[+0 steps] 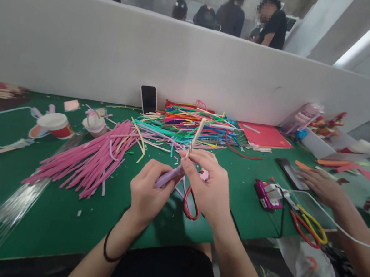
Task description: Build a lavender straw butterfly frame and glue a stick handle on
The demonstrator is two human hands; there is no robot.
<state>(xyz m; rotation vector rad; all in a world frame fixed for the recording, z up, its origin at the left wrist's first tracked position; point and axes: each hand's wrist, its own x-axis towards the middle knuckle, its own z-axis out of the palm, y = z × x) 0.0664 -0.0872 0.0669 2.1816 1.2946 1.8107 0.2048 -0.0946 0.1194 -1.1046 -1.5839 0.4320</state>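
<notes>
In front of me, both hands are closed on a thin stick with a lavender lower part [170,176] and a pale, cream upper end [199,131]. My left hand [151,188] grips the lavender part. My right hand [209,183] pinches the stick higher up, where the two colours meet. A small pink piece [204,174] shows by my right fingers; whether they hold it I cannot tell. Below that hand is a red loop [191,205], like a scissor handle, its other end hidden. Left of my hands lies a bundle of pink strips [89,157].
Multicoloured strips [186,127] are heaped behind my hands, beside a phone [148,100]. Paper cups [56,125] stand left. A purple power strip [268,195] with cables lies right, near scissors with red and yellow handles [310,225]. A co-worker's hand [319,185] rests beside a dark phone [290,173].
</notes>
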